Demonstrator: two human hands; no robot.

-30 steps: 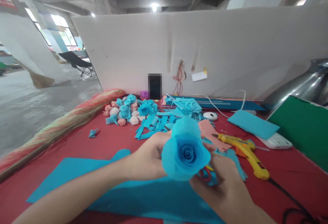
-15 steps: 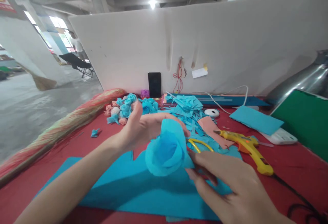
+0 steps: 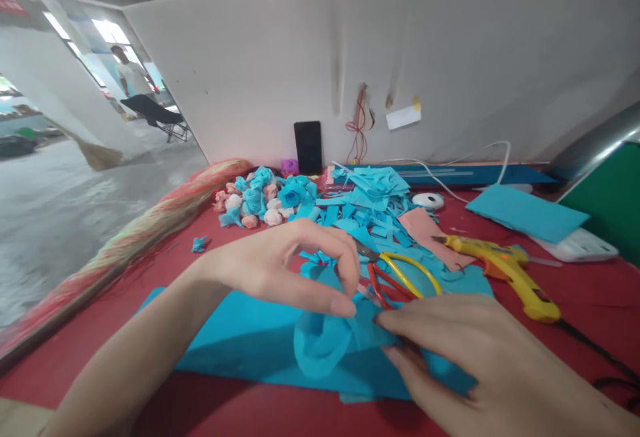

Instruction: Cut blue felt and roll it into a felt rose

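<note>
A blue crepe-paper flower (image 3: pixel 323 350) is held over a large blue paper sheet (image 3: pixel 240 337) on the red table. My right hand (image 3: pixel 465 350) pinches the flower's base at its right side between thumb and fingers. Curved over the flower's top, my left hand (image 3: pixel 295 267) has its thumb and index finger bent around the upper petals; their tips lie close to the paper, and part of the flower is hidden behind them. Just beyond the flower lie scissors (image 3: pixel 407 277) with red and yellow handles.
Behind lie finished flowers (image 3: pixel 255 197), blue paper scraps (image 3: pixel 375 197) and a black phone (image 3: pixel 309 148) against the white panel. At right are a yellow glue gun (image 3: pixel 505 267), folded blue paper (image 3: pixel 530 212) and a green board (image 3: pixel 610 197). A person (image 3: pixel 133 77) stands far left.
My left hand has turned and come down from behind the flower, its fingers now curling over the top. The flower has tipped, and more of the scissors shows. The view has tilted down.
</note>
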